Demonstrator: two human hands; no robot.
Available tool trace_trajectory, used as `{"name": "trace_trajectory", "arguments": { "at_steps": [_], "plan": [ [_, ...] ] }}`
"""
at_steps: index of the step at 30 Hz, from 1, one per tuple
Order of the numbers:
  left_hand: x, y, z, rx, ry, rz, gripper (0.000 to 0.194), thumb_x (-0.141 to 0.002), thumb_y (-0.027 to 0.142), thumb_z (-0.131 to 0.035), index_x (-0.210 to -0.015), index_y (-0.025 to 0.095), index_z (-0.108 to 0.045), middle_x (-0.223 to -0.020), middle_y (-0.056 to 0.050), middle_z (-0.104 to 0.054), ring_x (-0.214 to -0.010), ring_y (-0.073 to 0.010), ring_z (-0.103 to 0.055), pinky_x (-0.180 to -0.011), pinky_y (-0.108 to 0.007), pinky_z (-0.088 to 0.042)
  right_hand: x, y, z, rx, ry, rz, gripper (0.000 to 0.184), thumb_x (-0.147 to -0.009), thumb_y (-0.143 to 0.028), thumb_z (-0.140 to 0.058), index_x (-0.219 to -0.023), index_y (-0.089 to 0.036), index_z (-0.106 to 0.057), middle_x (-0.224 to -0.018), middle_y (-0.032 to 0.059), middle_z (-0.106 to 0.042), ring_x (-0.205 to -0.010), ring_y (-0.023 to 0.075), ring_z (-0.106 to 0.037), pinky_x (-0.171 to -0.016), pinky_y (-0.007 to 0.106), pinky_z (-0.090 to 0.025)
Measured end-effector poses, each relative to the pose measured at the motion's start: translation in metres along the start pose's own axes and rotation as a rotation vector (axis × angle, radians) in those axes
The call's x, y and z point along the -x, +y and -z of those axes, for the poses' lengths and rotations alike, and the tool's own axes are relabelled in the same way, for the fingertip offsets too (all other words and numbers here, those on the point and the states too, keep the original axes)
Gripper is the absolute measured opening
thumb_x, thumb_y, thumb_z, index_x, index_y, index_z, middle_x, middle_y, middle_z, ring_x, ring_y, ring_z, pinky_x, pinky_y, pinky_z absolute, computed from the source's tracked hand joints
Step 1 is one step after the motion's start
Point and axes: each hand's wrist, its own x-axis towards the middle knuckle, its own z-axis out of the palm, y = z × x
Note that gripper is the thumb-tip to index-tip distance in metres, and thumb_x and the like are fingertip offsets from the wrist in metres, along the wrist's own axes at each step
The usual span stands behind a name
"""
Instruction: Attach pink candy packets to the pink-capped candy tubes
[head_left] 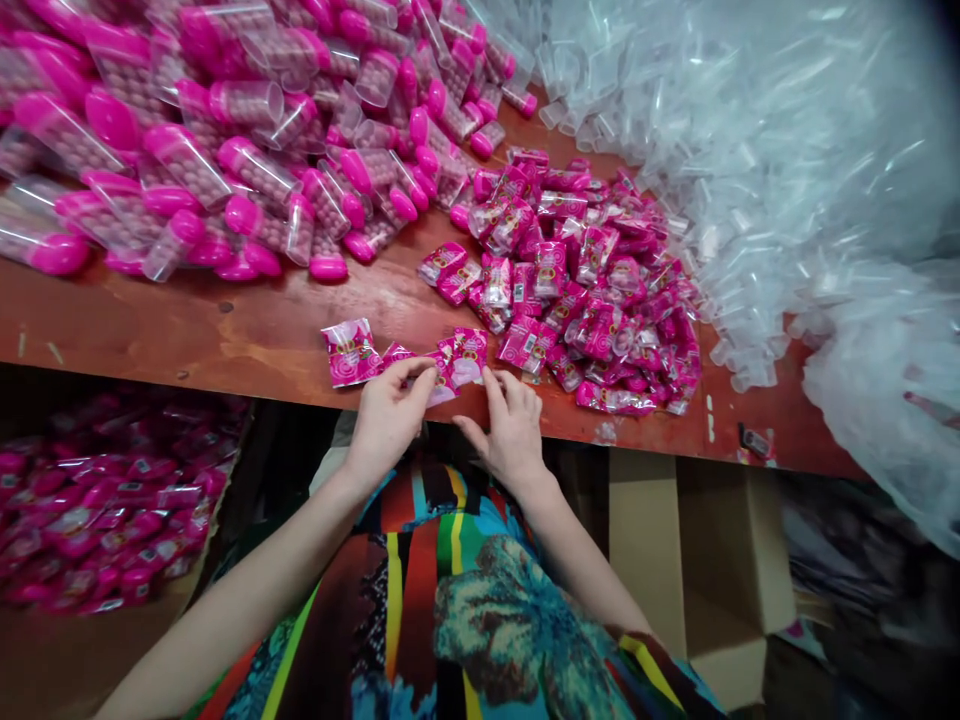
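My left hand [392,410] is at the front edge of the red-brown table, thumb and forefinger pinched at a small pink packet [444,382]; the fingers partly hide it. My right hand [511,420] is just right of it, thumb apart from the fingers. Its fingertips are beside the lower edge of another pink packet [469,350], perhaps touching it. A flat pink packet with a pale top [351,352] lies left of my left hand. Close to my right hand, a heap of filled, shiny pink packets [592,290] spreads over the table.
Clear tubes with pink caps and small pink balls [262,170] are piled at the back left. Clear plastic cups [742,250] and film cover the right. Below the table stand a box of pink packets [105,510] and an open cardboard box [645,550].
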Motion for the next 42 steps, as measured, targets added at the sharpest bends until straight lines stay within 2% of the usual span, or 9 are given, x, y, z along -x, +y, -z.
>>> {"name": "trace_trajectory", "arguments": {
  "at_steps": [6, 12, 16, 19, 22, 25, 28, 36, 42],
  "plan": [
    [0.003, 0.006, -0.006, -0.495, -0.122, -0.254, 0.031, -0.092, 0.025, -0.051, -0.117, 0.016, -0.066, -0.115, -0.010, -0.065, -0.102, -0.0235, -0.064, -0.089, -0.035, -0.049, 0.000, -0.012, -0.006, 0.101, -0.053, -0.029, 0.070, -0.093, -0.061, -0.044, -0.143, -0.013, -0.047, -0.146, 0.0215, -0.044, -0.124, 0.0353, -0.040, -0.099, 0.049, -0.034],
    [0.011, 0.017, -0.017, -0.904, -0.191, -0.246, 0.032, -0.093, 0.023, -0.046, -0.119, 0.020, -0.065, -0.119, -0.013, -0.057, -0.081, -0.0227, -0.065, -0.065, -0.032, -0.046, 0.030, -0.003, -0.009, -0.010, 0.078, 0.036, 0.049, -0.094, -0.045, -0.055, -0.133, -0.015, -0.057, -0.140, 0.0200, -0.050, -0.129, 0.0326, -0.041, -0.104, 0.049, -0.034],
    [0.008, 0.015, -0.013, -0.748, -0.146, -0.302, 0.026, -0.092, 0.028, -0.052, -0.110, 0.021, -0.069, -0.111, -0.010, -0.061, -0.081, -0.0213, -0.062, -0.065, -0.029, -0.043, 0.035, 0.003, -0.010, -0.188, 0.153, 0.082, 0.020, -0.094, -0.024, -0.057, -0.111, -0.026, -0.068, -0.123, 0.0100, -0.063, -0.118, 0.0250, -0.053, -0.100, 0.045, -0.039],
    [0.009, 0.014, -0.005, -0.519, -0.104, -0.287, 0.022, -0.090, 0.032, -0.056, -0.080, 0.019, -0.071, -0.081, -0.005, -0.064, -0.071, -0.0181, -0.058, -0.064, -0.026, -0.041, 0.031, 0.004, -0.009, -0.298, 0.154, 0.042, 0.017, -0.093, -0.021, -0.056, -0.104, -0.026, -0.069, -0.113, 0.0071, -0.067, -0.109, 0.0224, -0.058, -0.095, 0.042, -0.042],
    [0.015, 0.014, 0.001, -0.320, -0.128, -0.036, 0.040, -0.085, 0.044, -0.062, -0.055, 0.018, -0.061, -0.050, -0.001, -0.051, -0.047, -0.0126, -0.045, -0.047, -0.025, -0.032, 0.024, 0.006, -0.006, -0.326, 0.207, 0.019, 0.015, -0.094, -0.019, -0.055, -0.101, -0.023, -0.068, -0.106, 0.0074, -0.069, -0.104, 0.0222, -0.060, -0.093, 0.042, -0.043],
    [0.021, 0.013, 0.000, -0.060, -0.273, 0.298, 0.044, -0.083, 0.055, -0.061, -0.061, 0.017, -0.065, -0.049, -0.002, -0.056, -0.033, -0.0097, -0.038, -0.036, -0.025, -0.021, 0.018, 0.009, 0.000, -0.328, 0.284, 0.092, 0.015, -0.093, -0.017, -0.055, -0.101, -0.023, -0.066, -0.105, 0.0072, -0.069, -0.102, 0.0217, -0.061, -0.092, 0.041, -0.043],
    [0.021, 0.014, -0.005, 0.187, -0.317, 0.443, 0.036, -0.078, 0.050, -0.070, -0.067, 0.016, -0.065, -0.045, 0.000, -0.053, -0.031, -0.0070, -0.033, -0.035, -0.022, -0.016, 0.013, 0.008, 0.006, -0.357, 0.273, 0.168, 0.018, -0.091, -0.018, -0.056, -0.105, -0.026, -0.065, -0.113, 0.0073, -0.066, -0.107, 0.0224, -0.060, -0.094, 0.043, -0.042],
    [0.002, 0.024, -0.011, 0.308, -0.154, 0.299, 0.033, -0.073, 0.038, -0.077, -0.059, 0.014, -0.060, -0.043, 0.002, -0.048, -0.039, -0.0049, -0.035, -0.039, -0.018, -0.019, -0.032, -0.020, 0.014, -1.299, 0.034, -0.327, 0.038, -0.090, -0.034, -0.058, -0.125, -0.023, -0.049, -0.110, 0.0076, -0.065, -0.100, 0.0184, -0.064, -0.086, 0.035, -0.054],
    [-0.023, 0.039, -0.018, 0.407, -0.092, 0.263, 0.034, -0.069, 0.040, -0.079, -0.060, 0.014, -0.061, -0.042, 0.003, -0.048, -0.037, -0.0053, -0.036, -0.038, -0.019, -0.024, -0.076, -0.036, 0.011, -1.497, 0.071, -0.386, 0.025, -0.091, -0.032, -0.058, -0.114, -0.024, -0.055, -0.083, -0.0013, -0.064, -0.069, 0.0112, -0.061, -0.066, 0.025, -0.051]
  ]
}}
